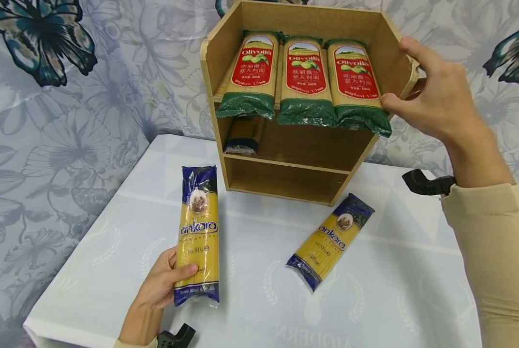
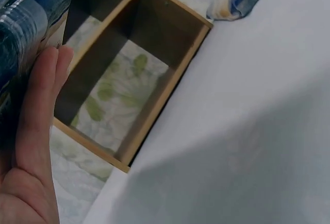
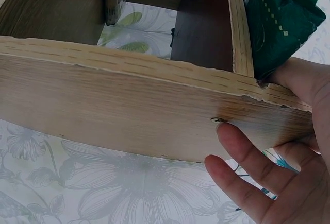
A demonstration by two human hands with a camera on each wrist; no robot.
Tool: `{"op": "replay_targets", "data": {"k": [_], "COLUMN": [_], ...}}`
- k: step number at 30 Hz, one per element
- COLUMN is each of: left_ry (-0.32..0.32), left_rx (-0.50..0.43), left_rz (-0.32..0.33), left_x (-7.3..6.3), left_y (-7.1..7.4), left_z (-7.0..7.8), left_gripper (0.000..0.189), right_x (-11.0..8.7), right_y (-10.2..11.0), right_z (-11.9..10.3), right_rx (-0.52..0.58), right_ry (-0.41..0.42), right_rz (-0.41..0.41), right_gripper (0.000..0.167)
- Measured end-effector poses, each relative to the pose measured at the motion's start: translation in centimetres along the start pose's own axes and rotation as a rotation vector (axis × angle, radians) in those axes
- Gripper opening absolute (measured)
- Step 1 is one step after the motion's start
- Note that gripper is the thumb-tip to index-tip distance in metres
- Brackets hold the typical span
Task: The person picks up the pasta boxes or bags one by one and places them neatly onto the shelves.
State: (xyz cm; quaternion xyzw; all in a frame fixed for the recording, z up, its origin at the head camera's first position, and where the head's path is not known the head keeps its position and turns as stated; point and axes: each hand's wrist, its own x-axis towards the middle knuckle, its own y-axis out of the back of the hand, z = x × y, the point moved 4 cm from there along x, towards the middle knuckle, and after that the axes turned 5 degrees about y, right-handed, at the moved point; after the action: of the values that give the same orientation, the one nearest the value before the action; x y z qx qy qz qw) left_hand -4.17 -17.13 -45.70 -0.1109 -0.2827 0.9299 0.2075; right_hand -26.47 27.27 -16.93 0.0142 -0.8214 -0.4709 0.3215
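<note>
My left hand (image 1: 163, 275) holds a yellow and blue "ankara" spaghetti packet (image 1: 198, 237) upright near its lower end, thumb across the front. In the left wrist view only the packet's dark blue wrapper (image 2: 26, 33) shows beside the fingers. A wooden shelf (image 1: 285, 195) stands at the back of the table, and my right hand (image 1: 442, 92) grips its upper right side panel. In the right wrist view the thumb goes inside the panel (image 3: 129, 95) while fingers lie along its outer face. On the top level lean three green-ended Olivoila spaghetti packets (image 1: 307, 72).
Another ankara packet (image 1: 331, 241) lies slanted on the white table (image 1: 250, 319), right of centre. A dark-ended packet (image 1: 244, 135) sits at the left of the shelf's middle level. Behind the shelf hangs a flowered backdrop (image 1: 124, 63) with butterflies.
</note>
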Motion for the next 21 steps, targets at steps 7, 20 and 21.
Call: {"op": "replay_targets", "data": {"k": [7,20,21], "left_ry": [-0.047,-0.004,-0.009], "left_rx": [0.032,0.058,0.060], "left_rz": [-0.064,-0.180,-0.199], "left_x": [0.0,0.8,0.9], "left_y": [-1.4,-4.7,-5.0], "left_z": [0.6,0.8,0.8], "left_gripper": [0.038,0.033,0.033], "right_x": [-0.1,-0.1,-0.2], "right_y": [0.2,0.0,-0.1], "right_z": [0.1,0.1,0.1], "right_rx": [-0.015,-0.023,-0.026], "right_ry": [0.012,0.004,0.003], "right_rz": [0.008,-0.002,-0.004], "right_gripper": [0.087,0.089,0.089]}}
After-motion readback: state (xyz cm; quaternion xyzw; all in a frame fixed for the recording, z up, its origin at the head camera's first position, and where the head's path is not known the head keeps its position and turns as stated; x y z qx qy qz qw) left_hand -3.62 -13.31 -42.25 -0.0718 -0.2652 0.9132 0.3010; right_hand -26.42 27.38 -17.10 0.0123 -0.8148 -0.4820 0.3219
